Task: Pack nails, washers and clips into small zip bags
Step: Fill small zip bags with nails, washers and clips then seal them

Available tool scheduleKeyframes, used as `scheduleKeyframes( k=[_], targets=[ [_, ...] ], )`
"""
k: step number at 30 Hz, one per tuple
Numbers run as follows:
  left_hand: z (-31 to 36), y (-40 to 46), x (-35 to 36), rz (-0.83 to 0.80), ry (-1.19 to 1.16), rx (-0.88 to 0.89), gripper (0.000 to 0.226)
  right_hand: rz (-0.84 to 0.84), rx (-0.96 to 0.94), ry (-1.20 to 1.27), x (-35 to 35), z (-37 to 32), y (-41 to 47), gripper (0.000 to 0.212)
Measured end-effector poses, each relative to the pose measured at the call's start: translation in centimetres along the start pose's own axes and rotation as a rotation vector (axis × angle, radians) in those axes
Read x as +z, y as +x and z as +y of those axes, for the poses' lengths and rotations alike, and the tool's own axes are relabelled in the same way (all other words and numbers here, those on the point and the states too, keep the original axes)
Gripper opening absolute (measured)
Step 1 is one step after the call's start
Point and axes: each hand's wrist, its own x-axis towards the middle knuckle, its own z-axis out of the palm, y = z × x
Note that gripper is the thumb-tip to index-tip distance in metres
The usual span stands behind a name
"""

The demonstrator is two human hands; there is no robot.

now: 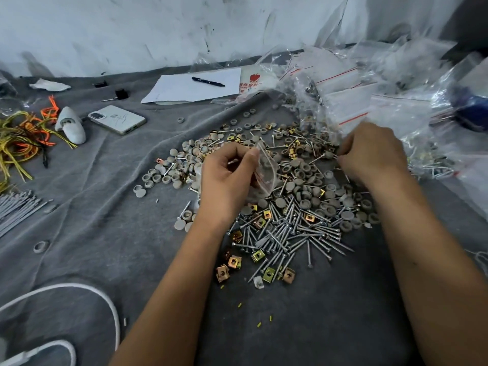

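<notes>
A heap of loose hardware covers the grey cloth (pixel 105 228): steel nails (pixel 293 233), grey round washers (pixel 306 180) and brass square clips (pixel 266 273). My left hand (pixel 227 178) pinches a small clear zip bag (pixel 266 170) with a red seal line, holding it above the heap. My right hand (pixel 372 151) reaches into the heap's far right side, fingers curled down among nails and washers; what they hold is hidden.
A pile of empty and filled zip bags (pixel 369 101) lies at the back right. A phone (pixel 117 118), paper sheet (pixel 192 85) with a pen (pixel 208 81), coloured cords (pixel 23 138), grey cable ties (pixel 18 210) and a white cable (pixel 79 289) lie left.
</notes>
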Motion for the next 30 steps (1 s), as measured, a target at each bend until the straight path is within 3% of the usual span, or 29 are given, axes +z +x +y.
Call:
scheduleKeyframes(
  k=[3,19,25,30],
  targets=[
    [-0.1,-0.3,0.3,-0.059,-0.021,-0.041,0.028,-0.075,0.019,-0.055,0.1,0.6,0.3,0.020],
    [-0.3,0.1,0.2,-0.007,0.009,-0.035,0.032,-0.067,-0.069,0.054,1.0,-1.0,-0.9,0.010],
    [-0.1,-0.1,0.1,-0.015,-0.016,-0.051,0.033,-0.073,-0.090,-0.012,1.4,-0.6,-0.5,0.006],
    [0.1,-0.1,0.3,-0.019,-0.036,-0.068,0.030,-0.174,-0.203,0.013,1.9,-0.4,-0.4,0.016]
  ],
)
